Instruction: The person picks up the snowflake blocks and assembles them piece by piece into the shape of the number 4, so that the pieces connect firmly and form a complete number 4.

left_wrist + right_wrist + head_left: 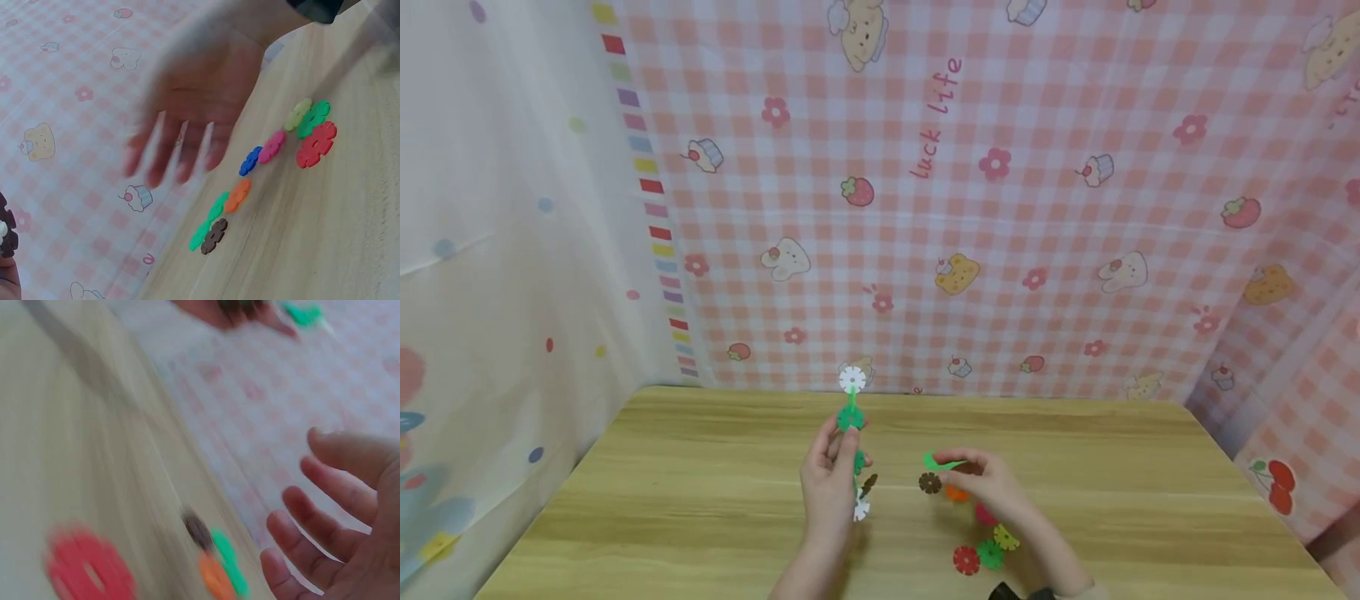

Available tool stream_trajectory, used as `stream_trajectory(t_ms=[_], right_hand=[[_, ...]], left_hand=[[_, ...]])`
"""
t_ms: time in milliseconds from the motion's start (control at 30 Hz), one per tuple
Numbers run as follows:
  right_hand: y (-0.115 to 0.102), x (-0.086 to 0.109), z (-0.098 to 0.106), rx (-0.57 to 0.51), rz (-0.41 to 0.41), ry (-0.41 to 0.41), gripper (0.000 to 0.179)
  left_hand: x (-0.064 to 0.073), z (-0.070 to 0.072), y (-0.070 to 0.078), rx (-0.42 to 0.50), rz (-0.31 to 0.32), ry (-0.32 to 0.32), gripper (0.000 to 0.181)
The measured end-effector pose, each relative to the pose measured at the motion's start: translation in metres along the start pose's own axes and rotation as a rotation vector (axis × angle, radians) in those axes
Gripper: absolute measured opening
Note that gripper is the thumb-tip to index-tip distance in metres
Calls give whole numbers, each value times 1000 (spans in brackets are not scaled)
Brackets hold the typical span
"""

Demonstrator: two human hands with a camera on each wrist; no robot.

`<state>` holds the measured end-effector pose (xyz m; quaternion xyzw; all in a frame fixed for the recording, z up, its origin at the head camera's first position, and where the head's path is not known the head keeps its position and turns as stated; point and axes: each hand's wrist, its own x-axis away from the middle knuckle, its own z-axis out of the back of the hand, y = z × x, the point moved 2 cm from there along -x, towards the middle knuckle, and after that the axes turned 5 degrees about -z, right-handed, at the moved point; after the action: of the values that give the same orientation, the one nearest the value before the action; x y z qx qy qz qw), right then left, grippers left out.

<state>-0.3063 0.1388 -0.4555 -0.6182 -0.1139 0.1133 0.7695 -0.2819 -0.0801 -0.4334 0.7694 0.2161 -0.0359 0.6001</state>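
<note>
My left hand [827,482] grips a chain of slotted plastic flower discs, raised above the table. At its top sits a white disc [852,380], with a green disc [850,418] beneath. Lower down a brown disc [870,483] and another white disc [861,509] show; fingers hide part of the chain. My right hand [988,485] hovers over loose discs, and its fingers look spread and empty in the right wrist view. Nearest to it lie a brown disc [214,236], two light green discs [209,222] and an orange disc [237,195].
More loose discs trail toward the table's front: blue [250,161], pink [272,147], yellow [1006,537], green [991,554] and red [966,561]. The wooden table [700,500] meets a checked cloth [1037,217] behind it. A white curtain [512,250] hangs at left.
</note>
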Motion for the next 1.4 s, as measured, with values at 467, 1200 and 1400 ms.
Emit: stream_trajectory(t_ms=[467,1200,1400], right_hand=[[34,-1,61,459,82,-75,42],[40,1,53,600,4,26,32],[42,-1,56,551,16,4,32]], left_hand=[[-2,2,0,20,6,-7,35],[1,-2,-3,-3,31,-30,33],[1,-3,-3,7,12,-32,33]])
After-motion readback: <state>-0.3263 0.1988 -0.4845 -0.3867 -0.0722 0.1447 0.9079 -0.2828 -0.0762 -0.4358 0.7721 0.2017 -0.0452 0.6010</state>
